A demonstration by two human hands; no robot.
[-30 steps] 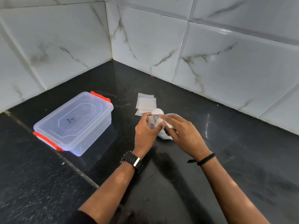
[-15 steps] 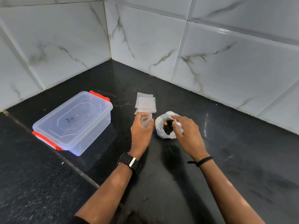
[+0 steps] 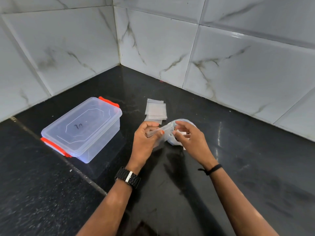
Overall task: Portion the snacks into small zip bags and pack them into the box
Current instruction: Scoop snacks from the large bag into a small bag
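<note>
My left hand point(image 3: 144, 142) grips a small clear zip bag point(image 3: 160, 131) a little above the counter, with its mouth turned to the right. My right hand point(image 3: 190, 138) has its fingertips bunched at that mouth, pinching snack pieces that the fingers mostly hide. Behind and below my right hand lies the white snack bag point(image 3: 184, 120), largely covered. A stack of empty zip bags point(image 3: 156, 109) lies flat just beyond both hands. The clear plastic box point(image 3: 81, 128) with red clips stands to the left, its lid on.
The black stone counter point(image 3: 255, 167) runs into a corner of white marble-look tiled walls point(image 3: 221, 65) behind. A joint line in the counter point(image 3: 80, 172) passes under the box's near corner.
My right hand has left the snack bag and moved left to the mouth of the zip bag. My left hand has raised and tilted the zip bag toward it.
</note>
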